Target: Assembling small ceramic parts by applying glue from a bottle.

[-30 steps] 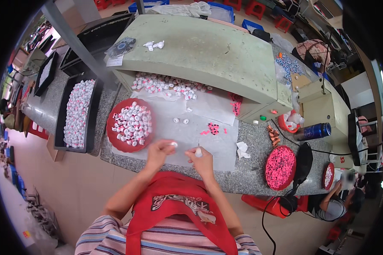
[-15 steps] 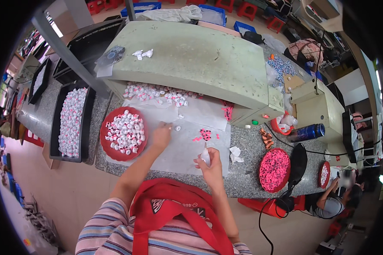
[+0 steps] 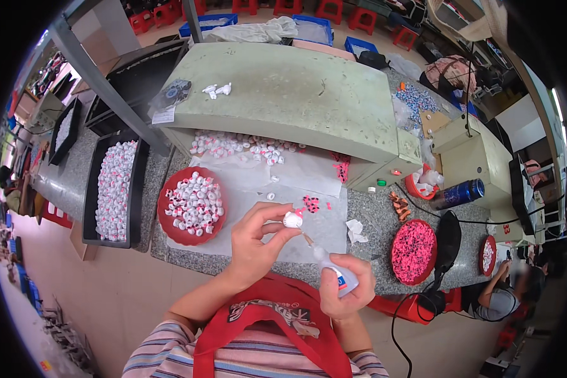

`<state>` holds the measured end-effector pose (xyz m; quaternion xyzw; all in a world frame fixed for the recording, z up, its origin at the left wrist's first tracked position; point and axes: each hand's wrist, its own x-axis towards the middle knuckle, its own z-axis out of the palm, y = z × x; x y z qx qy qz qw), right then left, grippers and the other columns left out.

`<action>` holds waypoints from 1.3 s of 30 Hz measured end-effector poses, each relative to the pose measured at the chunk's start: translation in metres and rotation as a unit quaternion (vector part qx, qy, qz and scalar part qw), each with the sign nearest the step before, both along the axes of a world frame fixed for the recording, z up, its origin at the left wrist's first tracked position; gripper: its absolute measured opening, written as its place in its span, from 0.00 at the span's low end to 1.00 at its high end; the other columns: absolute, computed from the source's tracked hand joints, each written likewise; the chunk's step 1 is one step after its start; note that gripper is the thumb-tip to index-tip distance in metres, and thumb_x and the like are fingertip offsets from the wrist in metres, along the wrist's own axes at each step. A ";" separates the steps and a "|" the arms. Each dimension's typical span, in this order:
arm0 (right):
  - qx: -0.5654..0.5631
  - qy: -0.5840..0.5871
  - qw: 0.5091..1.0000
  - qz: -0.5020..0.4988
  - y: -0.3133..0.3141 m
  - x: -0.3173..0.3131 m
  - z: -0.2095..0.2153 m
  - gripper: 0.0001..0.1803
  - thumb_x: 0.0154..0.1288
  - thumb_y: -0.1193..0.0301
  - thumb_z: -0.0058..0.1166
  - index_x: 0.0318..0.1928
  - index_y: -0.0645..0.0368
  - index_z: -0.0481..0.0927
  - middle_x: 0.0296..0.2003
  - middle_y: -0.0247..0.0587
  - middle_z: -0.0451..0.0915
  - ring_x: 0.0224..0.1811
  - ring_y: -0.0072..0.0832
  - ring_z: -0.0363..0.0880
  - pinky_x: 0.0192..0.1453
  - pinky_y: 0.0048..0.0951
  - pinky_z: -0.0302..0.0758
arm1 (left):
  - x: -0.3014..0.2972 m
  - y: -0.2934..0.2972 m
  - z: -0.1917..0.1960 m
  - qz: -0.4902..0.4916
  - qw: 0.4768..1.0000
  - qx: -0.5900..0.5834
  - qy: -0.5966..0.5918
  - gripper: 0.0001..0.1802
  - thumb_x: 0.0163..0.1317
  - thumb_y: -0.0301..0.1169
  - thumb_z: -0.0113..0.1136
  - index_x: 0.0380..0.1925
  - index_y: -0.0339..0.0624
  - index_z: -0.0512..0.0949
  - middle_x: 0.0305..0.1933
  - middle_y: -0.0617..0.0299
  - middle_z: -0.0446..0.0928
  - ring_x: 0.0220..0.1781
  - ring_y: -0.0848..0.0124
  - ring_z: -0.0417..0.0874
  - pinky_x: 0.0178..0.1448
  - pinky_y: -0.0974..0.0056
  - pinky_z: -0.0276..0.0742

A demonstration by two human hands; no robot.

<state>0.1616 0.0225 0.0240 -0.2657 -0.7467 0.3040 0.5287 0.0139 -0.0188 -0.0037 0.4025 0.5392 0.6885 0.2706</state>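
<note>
My left hand (image 3: 253, 242) pinches a small rounded white piece (image 3: 292, 219), ridged on its side, between thumb and fingers above the white paper sheet (image 3: 252, 184). In my right hand (image 3: 348, 295) is a translucent squeeze bottle (image 3: 321, 254) with a thin nozzle, tilted up and left. Its tip comes close to the white piece; whether they touch I cannot tell. Beyond my hands, a small cluster of pink and black pieces (image 3: 310, 204) lies on the paper. A loose white piece (image 3: 271, 196) rests nearby. To the left stands a red dish (image 3: 166, 225) heaped with white-and-pink pieces.
A black tray (image 3: 89, 217) of white pieces stands far left. The pale green shelf (image 3: 283, 94) overhangs more pieces at the back. At right are a red dish of pink-and-black bits (image 3: 413, 251), a crumpled tissue (image 3: 356, 231), a blue can (image 3: 458, 194) and a black cable (image 3: 394, 327).
My left hand has come back from the paper and now holds a white piece up near my right hand. The bottle has swung from upright to tilted toward it.
</note>
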 end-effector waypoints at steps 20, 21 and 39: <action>-0.002 -0.002 1.000 0.031 -0.004 0.003 -0.001 0.11 0.44 0.80 0.55 0.33 0.64 0.73 0.17 0.42 0.74 0.14 0.28 0.72 0.18 0.23 0.67 | 0.007 -0.006 0.006 -0.010 0.999 0.010 0.030 0.18 0.46 0.09 0.54 0.40 0.29 0.71 0.43 0.53 0.67 0.43 0.67 0.76 0.45 0.67 0.79; -0.002 -0.002 1.000 0.031 -0.004 0.003 0.000 0.11 0.44 0.80 0.55 0.33 0.64 0.73 0.17 0.42 0.74 0.14 0.28 0.72 0.18 0.23 0.67 | 0.007 -0.006 0.007 -0.011 0.999 0.009 0.032 0.18 0.46 0.09 0.54 0.40 0.29 0.71 0.43 0.53 0.67 0.43 0.67 0.76 0.45 0.67 0.79; 0.045 -0.028 0.998 0.040 -0.001 0.005 0.011 0.11 0.44 0.80 0.55 0.32 0.64 0.72 0.20 0.41 0.77 0.16 0.30 0.74 0.19 0.24 0.70 | 0.005 -0.009 0.013 -0.048 0.995 -0.001 -0.090 0.17 0.48 0.11 0.54 0.41 0.29 0.70 0.45 0.51 0.71 0.45 0.67 0.76 0.46 0.67 0.77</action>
